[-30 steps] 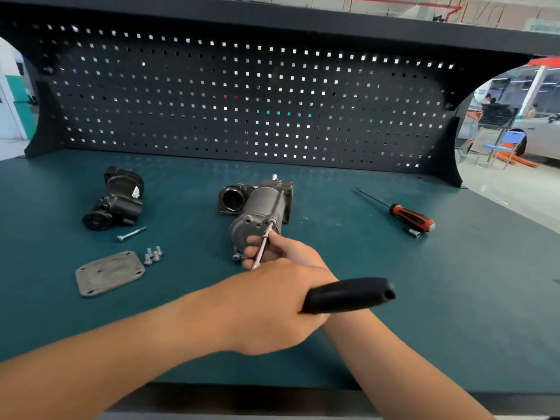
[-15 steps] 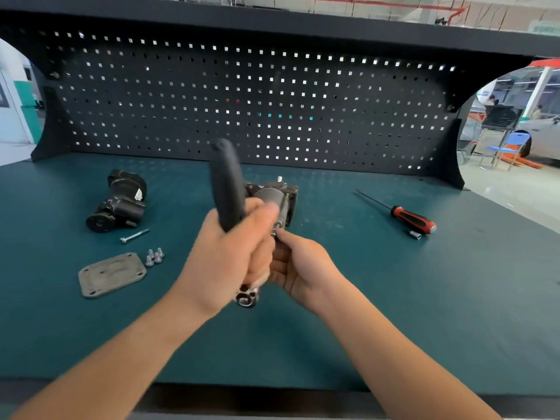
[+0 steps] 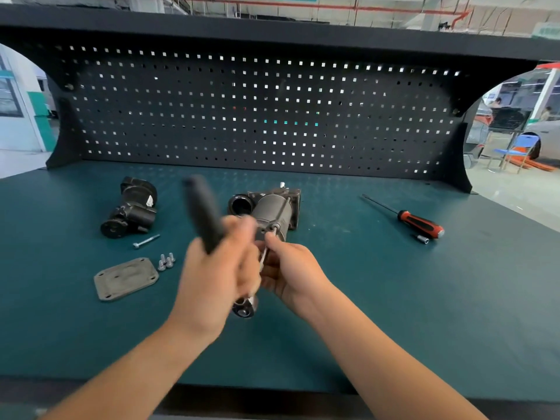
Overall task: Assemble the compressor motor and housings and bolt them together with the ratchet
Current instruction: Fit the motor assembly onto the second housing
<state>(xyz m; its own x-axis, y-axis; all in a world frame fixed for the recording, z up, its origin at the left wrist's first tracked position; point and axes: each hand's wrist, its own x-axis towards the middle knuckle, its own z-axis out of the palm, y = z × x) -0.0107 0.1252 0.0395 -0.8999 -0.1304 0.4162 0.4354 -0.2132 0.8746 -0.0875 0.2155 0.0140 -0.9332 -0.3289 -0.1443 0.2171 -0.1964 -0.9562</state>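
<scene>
The grey cylindrical compressor motor (image 3: 270, 211) lies on the green bench joined to a dark housing (image 3: 242, 204) at its far end. My left hand (image 3: 216, 277) grips the ratchet's black handle (image 3: 202, 212), which points up and away and is blurred; the ratchet head (image 3: 243, 309) shows below my fist. My right hand (image 3: 286, 269) pinches the thin extension bar (image 3: 264, 256) that runs up to a bolt on the motor's near end. A second black housing (image 3: 130, 207) lies apart at the left.
A grey cover plate (image 3: 125, 278), several small bolts (image 3: 166, 262) and one long bolt (image 3: 146, 241) lie at the left. A red-handled screwdriver (image 3: 419, 227) and a small socket (image 3: 422, 238) lie at the right. A black pegboard (image 3: 257, 116) closes the back.
The ratchet handle swung from pointing right, low over the bench, to standing up and leaning left. My left hand turned with it; my right hand stays on the extension bar.
</scene>
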